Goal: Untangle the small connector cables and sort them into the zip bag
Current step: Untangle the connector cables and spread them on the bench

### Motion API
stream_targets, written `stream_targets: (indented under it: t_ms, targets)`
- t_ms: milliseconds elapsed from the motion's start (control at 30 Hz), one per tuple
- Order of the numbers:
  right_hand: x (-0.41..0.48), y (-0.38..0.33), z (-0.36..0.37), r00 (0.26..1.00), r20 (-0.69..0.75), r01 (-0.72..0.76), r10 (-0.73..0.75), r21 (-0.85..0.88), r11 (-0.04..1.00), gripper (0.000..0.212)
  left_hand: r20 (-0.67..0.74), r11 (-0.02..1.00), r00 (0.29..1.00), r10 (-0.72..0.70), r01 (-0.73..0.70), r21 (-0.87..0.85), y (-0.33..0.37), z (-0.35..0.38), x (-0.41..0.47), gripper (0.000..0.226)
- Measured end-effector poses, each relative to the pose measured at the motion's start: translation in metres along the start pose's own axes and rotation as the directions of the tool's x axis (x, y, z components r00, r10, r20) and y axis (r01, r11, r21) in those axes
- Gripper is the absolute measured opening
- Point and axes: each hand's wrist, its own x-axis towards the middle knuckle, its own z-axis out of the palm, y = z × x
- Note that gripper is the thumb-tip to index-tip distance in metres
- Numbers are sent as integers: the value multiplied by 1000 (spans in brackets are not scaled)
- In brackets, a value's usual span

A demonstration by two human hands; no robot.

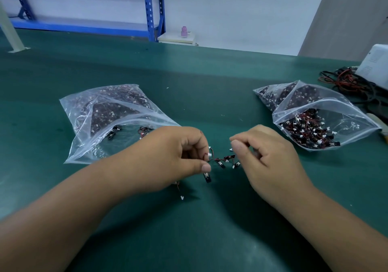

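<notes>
**Pulling a small tangle apart, mid-counter**

The work stood at the untangling step. A small clump of connector cables [223, 160], black bodies with white plugs on thin red and black wire, hung between the two hands just above the green counter [210, 86]. The left hand [174, 156] had its fingers curled in, and thumb and forefinger pinched one cable by its white plug. Another cable dangled below the thumb, and a further plug hung lower on its wire. The right hand [270, 156] was likewise curled, thumb pressed to forefinger at the clump's right edge. It appeared to pinch a strand there, though the wire itself was too fine to make out.

The left zip bag [88, 145] lay near the left hand, mouth open towards the person, with only a few loose cables by its opening. The right zip bag [354, 112] gaped open just beside the right hand, heaped with jumbled cables. By that look the right bag was the source and the left the receiving bag, though this was a judgement only.

The next move called for drawing the hands gently apart so that one cable slid free without snagging its plug on its neighbours. The freed piece could then go into the left bag's mouth.
</notes>
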Motion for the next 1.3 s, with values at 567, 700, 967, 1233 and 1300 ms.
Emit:
stream_targets:
  t_ms: [567,700,967,1233,1300]
  targets:
    - [-16,-23,17,961,234,146,-146,16,989,17,0,648,916,-402,285,707,-6,-70,-23,20]
    - [-14,-39,25,922,342,205,-179,-42,978,19,13,550,872,-489,297,781,-7,-70,-26,30]
    - [-11,-54,40,860,457,322,-228,-141,936,17,70,547,850,-523,271,792,-13,-56,-18,30]
    - [-16,-45,15,796,568,373,-209,-188,908,38,218,697,885,-411,151,701,-12,-33,-13,25]
    - [-16,-42,11,810,545,385,-219,-212,898,35,249,733,890,-381,126,669,-10,-27,-12,25]
